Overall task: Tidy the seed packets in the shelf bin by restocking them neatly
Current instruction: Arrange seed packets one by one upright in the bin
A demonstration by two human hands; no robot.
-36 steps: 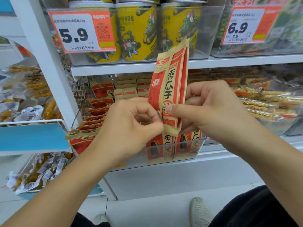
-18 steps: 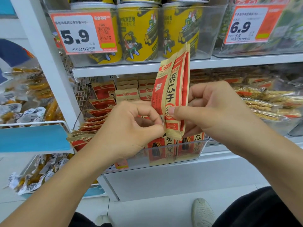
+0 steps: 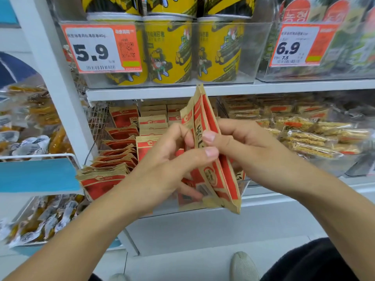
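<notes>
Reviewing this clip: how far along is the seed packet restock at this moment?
Partly done. Upright rows of packets already stand in the clear bin. In hand: the left hand and right hand both pinch a small bundle of packets, held upright in front of the bin. Left to do: that bundle has to go in, and the slumped stack at the bin's left looks unstraightened.

Yellow cans [image 3: 168, 51] are lined up in a clear tray on the upper shelf [image 3: 284, 88], behind a 5.9 price tag [image 3: 101, 48]. A 6.9 tag [image 3: 300, 45] is fixed farther right. Clear-wrapped snack bars [image 3: 316, 136] are stacked at right.
</notes>
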